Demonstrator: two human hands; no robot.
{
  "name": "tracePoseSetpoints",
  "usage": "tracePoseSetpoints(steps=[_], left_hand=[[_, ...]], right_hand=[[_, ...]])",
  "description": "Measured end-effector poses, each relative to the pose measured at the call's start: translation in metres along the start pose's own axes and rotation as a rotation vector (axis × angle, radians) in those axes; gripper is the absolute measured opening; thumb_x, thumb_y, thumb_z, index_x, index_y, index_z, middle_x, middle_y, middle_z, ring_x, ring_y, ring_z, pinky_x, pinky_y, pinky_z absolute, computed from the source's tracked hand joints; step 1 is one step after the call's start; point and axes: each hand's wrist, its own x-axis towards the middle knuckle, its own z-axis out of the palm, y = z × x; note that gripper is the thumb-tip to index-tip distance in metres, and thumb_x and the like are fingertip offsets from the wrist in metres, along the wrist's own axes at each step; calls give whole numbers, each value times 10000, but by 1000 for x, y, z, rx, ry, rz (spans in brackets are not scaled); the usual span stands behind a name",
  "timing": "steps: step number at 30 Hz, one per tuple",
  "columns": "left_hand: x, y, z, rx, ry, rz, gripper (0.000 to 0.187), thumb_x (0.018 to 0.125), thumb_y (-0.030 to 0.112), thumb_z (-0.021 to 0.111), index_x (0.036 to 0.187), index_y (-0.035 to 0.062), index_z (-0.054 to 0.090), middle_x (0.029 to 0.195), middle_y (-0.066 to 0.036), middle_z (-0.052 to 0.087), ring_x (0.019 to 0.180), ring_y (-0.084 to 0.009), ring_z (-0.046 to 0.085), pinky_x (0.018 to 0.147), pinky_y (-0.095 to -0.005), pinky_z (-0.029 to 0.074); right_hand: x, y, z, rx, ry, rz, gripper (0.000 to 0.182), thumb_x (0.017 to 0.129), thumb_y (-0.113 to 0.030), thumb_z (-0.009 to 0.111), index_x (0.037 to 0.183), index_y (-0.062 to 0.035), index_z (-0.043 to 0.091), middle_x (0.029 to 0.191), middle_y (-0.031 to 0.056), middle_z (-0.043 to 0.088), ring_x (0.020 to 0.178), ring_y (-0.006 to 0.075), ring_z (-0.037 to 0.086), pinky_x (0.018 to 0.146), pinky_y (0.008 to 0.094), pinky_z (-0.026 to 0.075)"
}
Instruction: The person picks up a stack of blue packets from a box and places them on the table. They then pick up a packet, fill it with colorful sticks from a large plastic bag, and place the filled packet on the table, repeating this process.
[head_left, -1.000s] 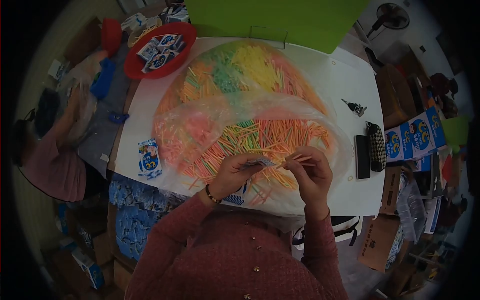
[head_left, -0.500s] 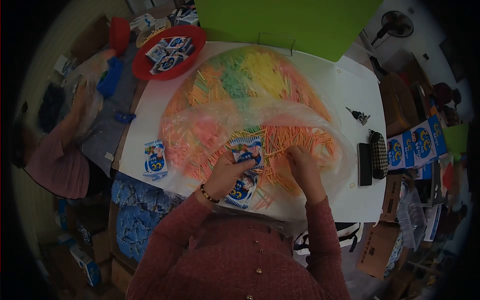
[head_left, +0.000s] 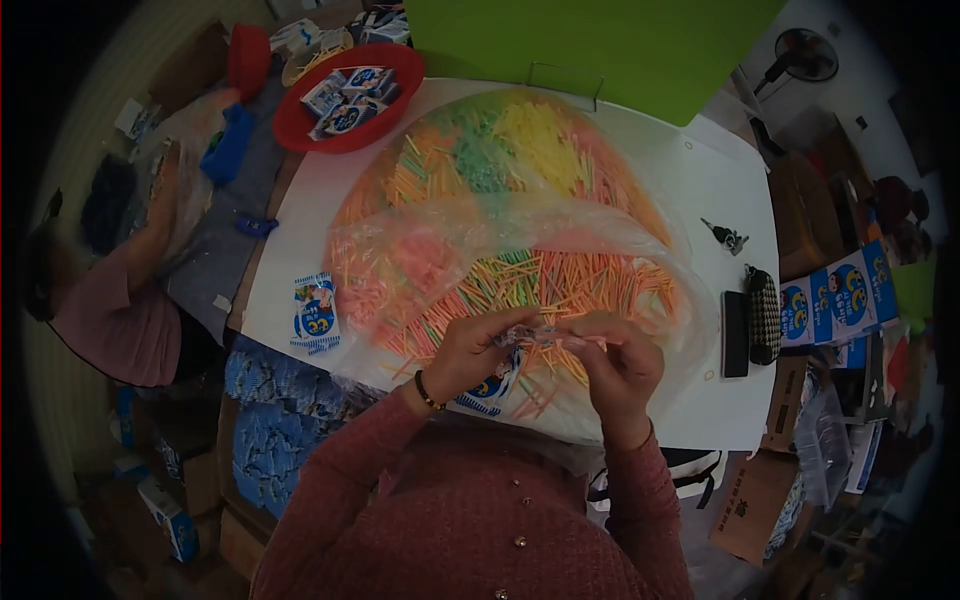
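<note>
Small packet (head_left: 522, 334) pinched between two hands above the colored sticks (head_left: 590, 285).
Its long axis runs left to right, nearly level, seen almost edge-on; which end is its top, I cannot tell. The left hand's (head_left: 468, 352) grip is clamped on one end, the right hand's (head_left: 625, 368) on the other.

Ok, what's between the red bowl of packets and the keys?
The plastic bag of coloured sticks, then a bare strip of white tabletop before the keys; the head view shows it.
</note>
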Motion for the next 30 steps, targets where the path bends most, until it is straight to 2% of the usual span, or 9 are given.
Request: tracePoseSetpoints(steps=[2, 8, 10, 14, 16, 18, 22, 26, 30], left_hand=[[-1, 5, -1, 46, -30, -19, 523, 809, -135, 545, 1301, 37, 580, 1092, -81, 695, 896, -106, 676, 764, -247, 552], [-2, -3, 2, -84, -22, -75, 440, 848, -47, 595, 1269, 78, 615, 982, -23, 705, 778, -88, 656, 645, -255, 520], [-5, -13, 0, -334, -110, -249, 398, 888, -33, 582, 1271, 72, 610, 1022, -8, 691, 854, -73, 640, 705, -242, 520], [4, 4, 7, -397, -17, -161, 363, 919, -30, 569, 1271, 54, 599, 1081, -12, 673, 937, -80, 627, 794, -239, 513], [8, 17, 4, -465, -10, -283, 365, 924, -34, 575, 1281, 38, 583, 1138, -24, 660, 1033, -89, 608, 875, -248, 498], [10, 2, 4, -401, -24, -206, 350, 934, -20, 576, 1280, 36, 582, 1133, -22, 660, 1017, -93, 615, 866, -251, 508], [9, 6, 5, -317, -23, -35, 350, 940, -5, 585, 1286, 44, 574, 1138, -10, 654, 992, -97, 624, 855, -257, 520], [10, 1, 3, -365, 11, -65, 365, 935, -10, 587, 1294, 51, 567, 1138, -13, 650, 983, -95, 623, 858, -256, 518], [3, -7, -4, -221, -64, -168, 335, 933, -18, 583, 1263, 37, 585, 1099, -21, 656, 969, -91, 623, 824, -249, 523]], right_hand=[[8, -3, 4, -509, -233, -257, 215, 772, -17, 751, 967, -81, 689, 917, 58, 698, 796, 190, 641, 726, 327, 505], [17, -1, 2, -905, -394, -334, 286, 769, -175, 761, 1039, -116, 689, 967, 51, 678, 939, 235, 595, 914, 400, 405], [18, -2, 2, -918, -396, -321, 321, 777, -195, 756, 1078, -116, 675, 999, 59, 667, 946, 240, 591, 926, 411, 393], [21, -10, 6, -947, -333, -305, 415, 787, -197, 751, 1176, -110, 635, 1074, 81, 638, 947, 248, 589, 897, 406, 411], [20, -3, 1, -784, -311, -208, 402, 795, -170, 742, 1175, -103, 632, 1045, 75, 645, 926, 246, 591, 867, 394, 425], [21, 5, -6, -617, -290, -112, 389, 803, -143, 732, 1175, -95, 628, 1016, 68, 651, 906, 243, 593, 836, 382, 438], [23, 9, -6, -752, -300, -354, 339, 819, -62, 695, 1149, -90, 624, 914, 52, 656, 820, 239, 590, 757, 362, 438], [16, 20, -2, -646, -198, -243, 303, 815, -47, 692, 1109, -93, 638, 879, 48, 648, 800, 247, 587, 750, 362, 431], [19, 18, -2, -742, -317, -365, 331, 806, -63, 706, 1127, -99, 635, 867, 47, 644, 798, 253, 586, 755, 366, 430]])
